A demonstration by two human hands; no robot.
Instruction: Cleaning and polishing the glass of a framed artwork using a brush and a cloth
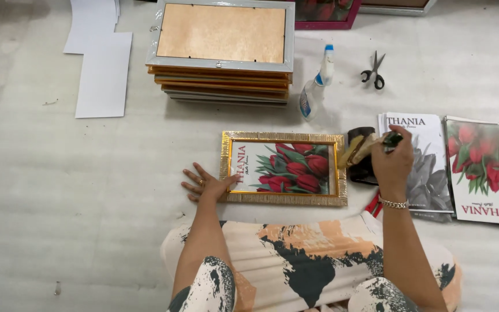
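pressing flat on the floor, the left hand point(206, 185) lies open with fingers spread, touching the left edge of a gold picture frame point(283, 168) with a red flower print, just in front of the knees. right hand point(393, 162) is closed around a brush point(360, 149) over a dark pot point(362, 157), just right of the frame. spray bottle point(315, 86), scissors point(373, 70) and a stack of frames point(222, 52) sit beyond.

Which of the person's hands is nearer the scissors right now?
The right hand. It holds a brush beside the gold frame's right end, below the scissors. The left hand rests flat at the frame's left edge, much farther away.
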